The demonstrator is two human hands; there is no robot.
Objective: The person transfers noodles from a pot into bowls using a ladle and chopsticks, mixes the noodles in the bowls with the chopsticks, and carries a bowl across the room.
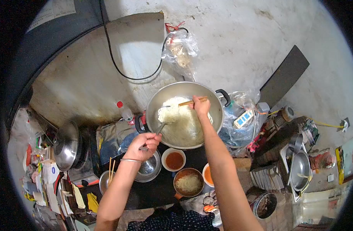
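A large two-handled pot [214, 134] holds pale cloudy liquid and white noodles [169, 111]. My left hand [144, 147], with a bangle at the wrist, is closed around the handle of a metal scoop [161, 127]. The scoop reaches over the pot's near left rim, and noodles hide its head, so I cannot tell whether it is a ladle or a strainer. Over the pot's right side, my right hand [200, 106] grips wooden chopsticks [186, 102], whose tips touch the noodles.
In front of the pot stand a bowl of red sauce [174, 159], a brown bowl with noodles [188, 184] and a bowl of orange liquid [208, 175]. A metal basin [150, 171] is below my left hand. A lidded wok [66, 145] sits left; plastic bags [238, 119] lie right.
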